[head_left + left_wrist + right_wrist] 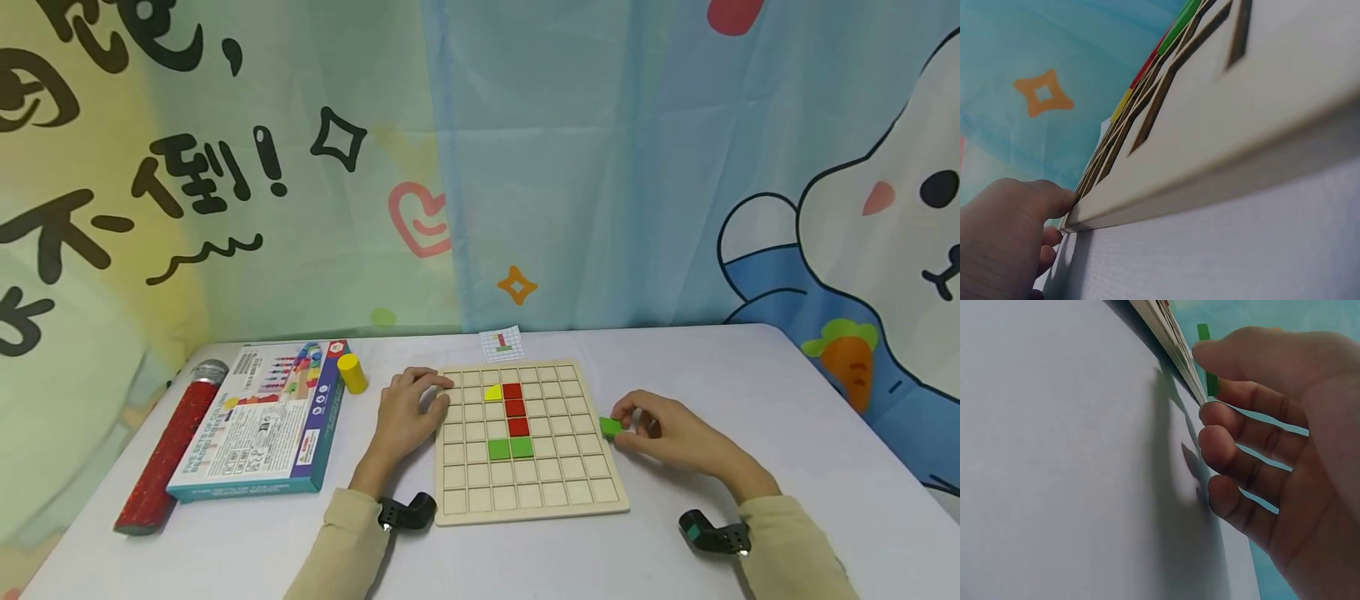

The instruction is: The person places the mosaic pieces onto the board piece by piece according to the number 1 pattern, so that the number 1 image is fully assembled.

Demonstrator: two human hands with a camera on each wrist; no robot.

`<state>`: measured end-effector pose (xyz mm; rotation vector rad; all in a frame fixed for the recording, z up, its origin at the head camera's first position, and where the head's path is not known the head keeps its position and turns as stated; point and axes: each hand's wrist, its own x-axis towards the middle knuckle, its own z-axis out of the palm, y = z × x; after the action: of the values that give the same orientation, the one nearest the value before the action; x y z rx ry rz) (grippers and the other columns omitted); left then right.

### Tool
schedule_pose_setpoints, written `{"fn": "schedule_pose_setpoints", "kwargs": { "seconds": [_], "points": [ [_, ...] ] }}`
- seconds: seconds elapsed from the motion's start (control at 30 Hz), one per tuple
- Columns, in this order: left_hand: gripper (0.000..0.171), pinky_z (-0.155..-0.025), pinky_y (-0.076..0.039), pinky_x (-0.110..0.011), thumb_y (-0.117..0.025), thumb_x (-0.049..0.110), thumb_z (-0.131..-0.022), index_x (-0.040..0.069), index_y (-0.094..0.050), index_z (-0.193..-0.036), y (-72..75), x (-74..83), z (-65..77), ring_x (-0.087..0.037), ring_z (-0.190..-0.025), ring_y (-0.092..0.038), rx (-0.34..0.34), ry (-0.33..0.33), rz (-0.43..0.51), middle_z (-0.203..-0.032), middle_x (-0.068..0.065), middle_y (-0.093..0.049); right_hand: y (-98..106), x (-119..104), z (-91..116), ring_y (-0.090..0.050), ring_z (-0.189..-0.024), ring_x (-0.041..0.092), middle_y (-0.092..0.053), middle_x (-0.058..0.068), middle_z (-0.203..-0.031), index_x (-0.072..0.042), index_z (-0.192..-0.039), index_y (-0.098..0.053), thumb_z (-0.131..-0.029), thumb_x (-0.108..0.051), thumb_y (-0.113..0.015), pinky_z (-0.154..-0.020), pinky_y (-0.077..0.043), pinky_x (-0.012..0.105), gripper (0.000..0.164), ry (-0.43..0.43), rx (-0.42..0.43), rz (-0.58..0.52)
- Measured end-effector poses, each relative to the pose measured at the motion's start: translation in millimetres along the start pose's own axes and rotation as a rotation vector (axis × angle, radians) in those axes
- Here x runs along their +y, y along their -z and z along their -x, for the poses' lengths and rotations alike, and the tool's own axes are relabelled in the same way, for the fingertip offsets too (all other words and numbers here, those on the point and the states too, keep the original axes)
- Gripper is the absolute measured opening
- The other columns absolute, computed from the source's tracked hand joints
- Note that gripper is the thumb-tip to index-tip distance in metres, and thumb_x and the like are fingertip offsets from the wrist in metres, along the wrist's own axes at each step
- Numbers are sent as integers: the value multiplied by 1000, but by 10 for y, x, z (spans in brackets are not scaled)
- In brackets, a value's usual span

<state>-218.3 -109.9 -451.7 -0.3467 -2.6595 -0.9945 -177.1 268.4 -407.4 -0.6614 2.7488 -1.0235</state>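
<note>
A wooden grid board [532, 511] lies on the table with three red tiles [514, 408] in a column. Two green tiles [498, 450] fill squares below them, and a yellow piece [492, 392] sits beside the top red one. My left hand [408, 417] touches the board's left edge with thumb and fingertips; in the left wrist view the thumb [1054, 199] rests at its rim. Off the board's right edge, my right hand [671, 429] pinches another green tile [610, 427] between thumb and finger. The right wrist view shows that tile [1212, 384] edge-on, other fingers loosely curled.
A small pattern card [502, 343] lies behind the board. At the left are a printed box [255, 425], a yellow cylinder [352, 373] and a red microphone-shaped thing [168, 458]. A printed curtain [570, 167] hangs behind the white table [817, 400].
</note>
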Motion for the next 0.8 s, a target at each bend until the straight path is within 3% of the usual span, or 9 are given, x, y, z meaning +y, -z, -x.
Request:
{"fn": "schedule_pose_setpoints", "kwargs": {
  "seconds": [0.43, 0.8],
  "points": [
    [18, -85, -33, -43, -61, 21, -88, 22, -70, -102, 2, -7, -3, -29, -110, -51, 0, -5, 2, -120, -6, -59, -95, -46, -68, -48, -69, 6, -58, -5, -86, -19, -104, -60, -83, -28, -71, -60, -41, 21, 26, -3, 1, 15],
    [18, -85, -33, -42, -61, 21, -88, 22, -70, -103, 4, -4, -4, -28, -109, -51, -1, -5, 6, -119, -5, -59, -163, -106, -88, -46, -67, 5, -56, -5, -87, -17, -104, -59, -83, -30, -71, -58, -40, 20, 28, 42, 17, 20]
  ]
}}
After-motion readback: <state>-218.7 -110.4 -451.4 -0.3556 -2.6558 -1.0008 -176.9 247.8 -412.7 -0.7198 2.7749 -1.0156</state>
